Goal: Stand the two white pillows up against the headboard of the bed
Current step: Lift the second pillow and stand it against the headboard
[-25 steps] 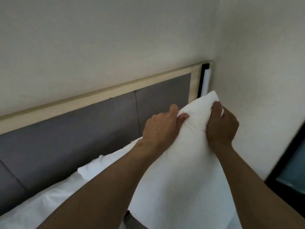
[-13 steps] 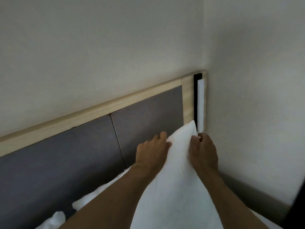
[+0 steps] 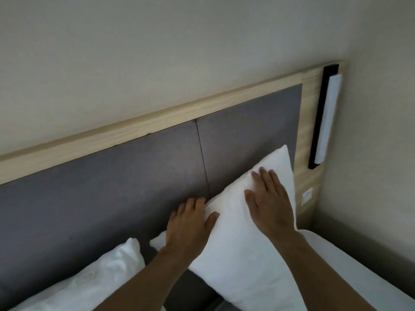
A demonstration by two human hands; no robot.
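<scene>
The plump white fabric pillow (image 3: 242, 243) is up on its edge, tilted, its top corner leaning on the grey padded headboard with the pale wooden frame (image 3: 125, 176), near the right end. The right hand (image 3: 268, 203) lies flat on the pillow's front face, fingers (image 3: 265, 178) stretched out and spread, pressing and gripping nothing. The left hand (image 3: 187, 225) sits at the pillow's left edge: its thumb rests on the front of the fabric, its fingers (image 3: 190, 203) reach toward the headboard behind that edge, loosely open; whether they pinch the cloth cannot be told. Down at lower left the second white pillow, rumpled, (image 3: 94, 281) lies low along the foot of the headboard, just beside the left forearm. On the right, white bedding (image 3: 359, 265) runs along the cream wall (image 3: 370, 153), and a long white lamp on a black bracket (image 3: 326, 120) is fixed to the wooden end panel.
</scene>
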